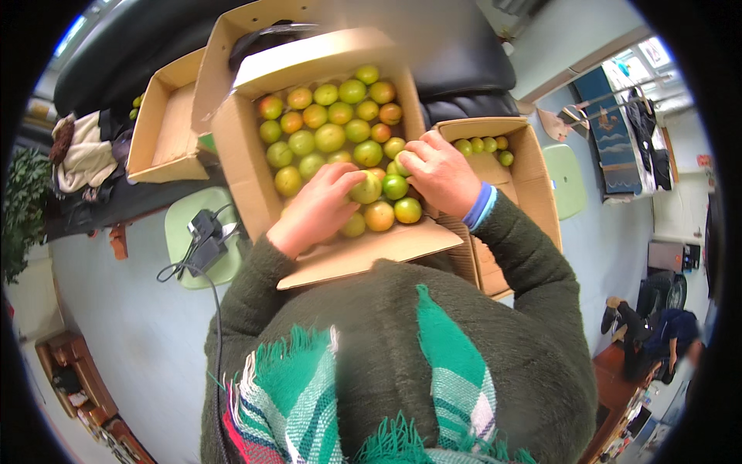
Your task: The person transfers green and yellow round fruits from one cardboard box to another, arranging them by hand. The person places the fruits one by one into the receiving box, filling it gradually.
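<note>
A large cardboard box in front of me holds several rows of tomatoes, mostly green, some tinged orange. My left hand reaches in over the near side, its fingers closed around a yellowish-green tomato. At the box's right side, my right hand has its fingers curled on a green tomato, which they partly hide. Just below the hands lie a bright green tomato and an orange-tinged one. The box's near flap is folded out toward my body.
To the right, a second cardboard box holds several small green tomatoes. Another shallow box sits at the left. A pale green stool carries black adapters and a cable. Far right, a person is bent over.
</note>
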A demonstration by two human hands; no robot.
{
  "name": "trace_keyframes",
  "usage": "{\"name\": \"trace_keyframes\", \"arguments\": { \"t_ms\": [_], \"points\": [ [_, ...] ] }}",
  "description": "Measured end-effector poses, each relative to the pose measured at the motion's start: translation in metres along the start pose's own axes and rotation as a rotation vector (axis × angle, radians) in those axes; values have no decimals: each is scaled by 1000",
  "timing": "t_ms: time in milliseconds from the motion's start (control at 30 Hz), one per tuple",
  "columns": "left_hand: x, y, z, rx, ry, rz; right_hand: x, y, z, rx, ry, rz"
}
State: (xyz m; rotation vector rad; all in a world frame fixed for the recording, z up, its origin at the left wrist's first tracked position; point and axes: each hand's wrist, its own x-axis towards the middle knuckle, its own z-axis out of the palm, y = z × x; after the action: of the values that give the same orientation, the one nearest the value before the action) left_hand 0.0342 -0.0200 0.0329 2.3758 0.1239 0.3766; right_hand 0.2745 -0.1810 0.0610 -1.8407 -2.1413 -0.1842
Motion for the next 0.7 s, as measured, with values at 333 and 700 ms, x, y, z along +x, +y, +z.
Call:
{"name": "trace_keyframes", "arguments": {
  "t_ms": [333,700],
  "points": [
    [2,-2,-3,0,-10,-51,-91,85,32,43,422,481],
    [2,2,-5,-4,93,-47,-193,232,119,-134,-137,1152]
  ]
}}
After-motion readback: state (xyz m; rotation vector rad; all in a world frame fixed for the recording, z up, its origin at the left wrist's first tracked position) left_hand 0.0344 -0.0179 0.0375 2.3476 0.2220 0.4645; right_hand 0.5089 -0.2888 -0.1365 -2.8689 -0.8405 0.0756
